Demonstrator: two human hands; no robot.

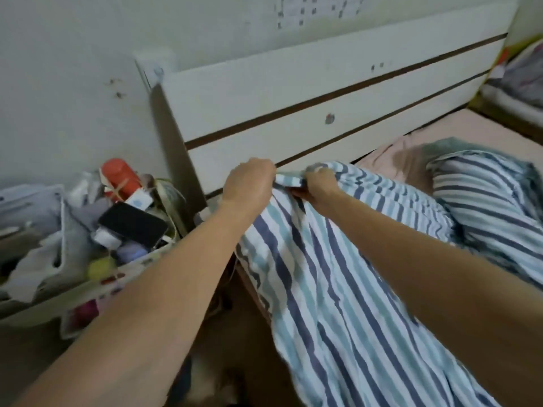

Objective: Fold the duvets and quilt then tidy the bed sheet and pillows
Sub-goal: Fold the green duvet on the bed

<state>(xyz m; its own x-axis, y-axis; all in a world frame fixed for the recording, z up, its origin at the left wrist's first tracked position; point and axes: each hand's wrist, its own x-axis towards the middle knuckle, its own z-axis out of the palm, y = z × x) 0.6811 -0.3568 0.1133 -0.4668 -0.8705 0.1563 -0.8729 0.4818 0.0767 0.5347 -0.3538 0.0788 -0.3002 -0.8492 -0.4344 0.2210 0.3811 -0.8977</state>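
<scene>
1. The striped duvet (338,274) is lying along the bed's left edge, its far corner lifted near the headboard (293,92), likely to find an edge for folding
2. The left hand (249,183) and right hand (318,185) are gripping that corner close together, fingers curled into the cloth, both arms reaching forward

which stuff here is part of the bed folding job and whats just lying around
Part of the job:
- striped duvet, gripped at its top edge by the left hand and right hand
- striped pillow
- pink bed sheet

Just lying about:
- basket of clutter beside the bed
- red bottle
- black phone
</scene>
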